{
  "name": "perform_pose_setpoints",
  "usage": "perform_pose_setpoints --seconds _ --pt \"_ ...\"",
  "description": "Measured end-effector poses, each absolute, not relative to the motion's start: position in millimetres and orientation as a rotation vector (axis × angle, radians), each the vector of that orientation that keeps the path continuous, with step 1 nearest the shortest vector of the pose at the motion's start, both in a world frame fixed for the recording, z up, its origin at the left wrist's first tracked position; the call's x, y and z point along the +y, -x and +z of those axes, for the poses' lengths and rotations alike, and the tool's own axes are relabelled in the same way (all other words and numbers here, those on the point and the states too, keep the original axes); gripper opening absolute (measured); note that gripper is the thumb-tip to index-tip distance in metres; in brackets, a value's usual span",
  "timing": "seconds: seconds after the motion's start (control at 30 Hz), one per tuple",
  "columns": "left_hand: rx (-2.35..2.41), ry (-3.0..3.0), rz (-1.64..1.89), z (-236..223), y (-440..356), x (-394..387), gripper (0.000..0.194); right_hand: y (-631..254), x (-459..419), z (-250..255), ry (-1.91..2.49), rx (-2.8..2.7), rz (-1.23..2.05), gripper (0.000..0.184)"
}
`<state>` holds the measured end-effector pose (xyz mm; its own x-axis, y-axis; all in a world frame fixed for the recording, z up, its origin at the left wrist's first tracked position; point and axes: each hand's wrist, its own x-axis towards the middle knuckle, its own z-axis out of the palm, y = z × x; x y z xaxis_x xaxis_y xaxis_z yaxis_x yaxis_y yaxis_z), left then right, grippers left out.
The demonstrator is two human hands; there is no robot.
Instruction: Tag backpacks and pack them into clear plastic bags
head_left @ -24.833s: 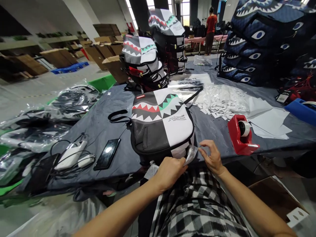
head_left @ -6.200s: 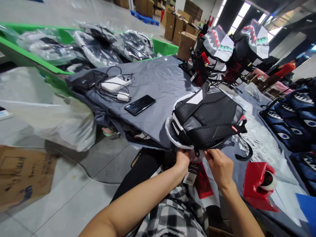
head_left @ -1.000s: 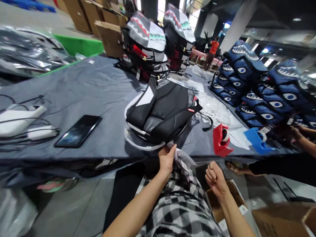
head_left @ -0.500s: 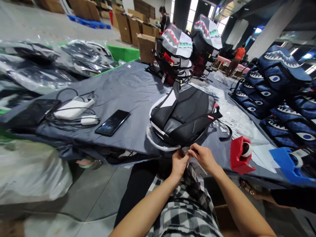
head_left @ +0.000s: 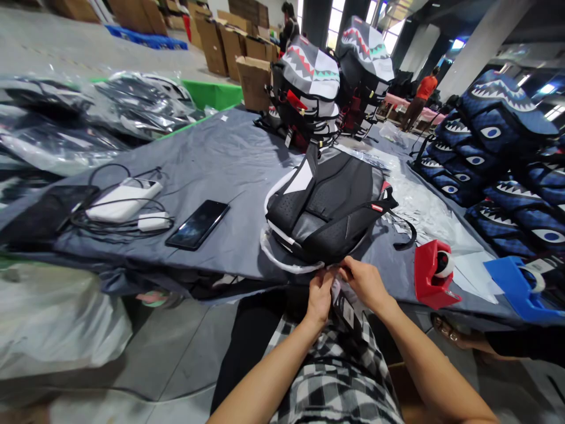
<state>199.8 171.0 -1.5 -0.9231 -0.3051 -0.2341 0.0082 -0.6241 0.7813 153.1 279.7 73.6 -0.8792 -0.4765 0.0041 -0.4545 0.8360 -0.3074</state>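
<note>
A black backpack with white edging lies on the grey-covered table, its straps facing up. At the near edge, just below the backpack, my left hand is closed in a pinch. Beside it my right hand also pinches, its fingertips close to the left ones. Between and below the hands hangs a clear plastic bag with a dark tag bearing a white label. Both hands seem to grip the bag's upper edge, though the fingertips partly hide it.
A red tape dispenser and a blue one stand at right. Left lie a phone and a white power bank with cables. Stacked shark-print backpacks stand behind, blue ones at right. Another person's foot shows below.
My hands have drawn slightly apart, still pinching. The tag with its white label now shows below them. The camera view has shifted slightly; the backpack lies as before.
</note>
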Motion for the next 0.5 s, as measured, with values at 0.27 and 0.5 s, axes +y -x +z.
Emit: perform_pose_setpoints --seconds 0.27,0.5 --pt "-1.131 -0.57 -2.752 -11 -199 175 0.058 -145 289 45 0.842 2.624 -1.109 0.016" --pt "-1.305 -0.62 -2.665 -7 -199 168 0.058 -142 280 43 0.785 2.709 -0.881 0.022"
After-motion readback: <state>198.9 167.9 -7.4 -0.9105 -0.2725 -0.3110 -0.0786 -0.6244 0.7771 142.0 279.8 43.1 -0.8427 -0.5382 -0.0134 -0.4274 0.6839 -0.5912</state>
